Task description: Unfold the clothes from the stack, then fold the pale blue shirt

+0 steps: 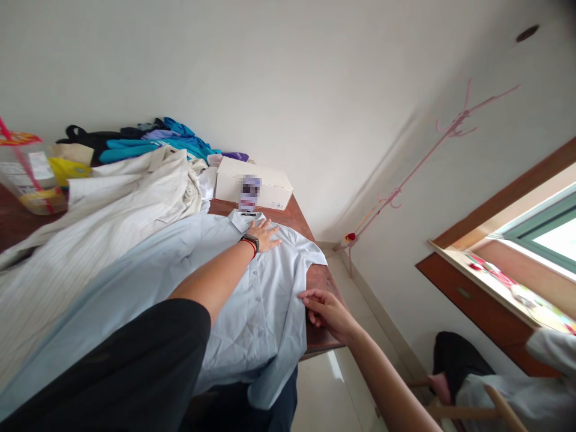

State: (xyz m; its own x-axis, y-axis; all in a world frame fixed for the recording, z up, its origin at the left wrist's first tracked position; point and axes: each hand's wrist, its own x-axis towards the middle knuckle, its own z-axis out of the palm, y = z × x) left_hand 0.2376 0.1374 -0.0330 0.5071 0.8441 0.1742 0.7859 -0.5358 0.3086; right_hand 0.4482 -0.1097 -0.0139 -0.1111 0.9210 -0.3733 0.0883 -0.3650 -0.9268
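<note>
A light grey-blue button-up shirt (234, 288) lies front side up on the brown table, its collar pointing toward the wall. My left hand (265, 235) rests flat on it just below the collar, fingers spread, with a dark watch and a red cord at the wrist. At the shirt's right side edge, my right hand (326, 311) has its thumb and index finger drawn together on the fabric, the other fingers curled. One sleeve (279, 366) hangs over the table's front edge. Part of the shirt is hidden under my left arm.
Beside the shirt lie a striped cream garment (130, 198) and a pile of blue and dark clothes (166, 141). A white box (270, 180) and a plastic cup (33, 174) stand on the table (321, 279). A pink coat rack (418, 162) and a wooden chair (504, 408) are to the right.
</note>
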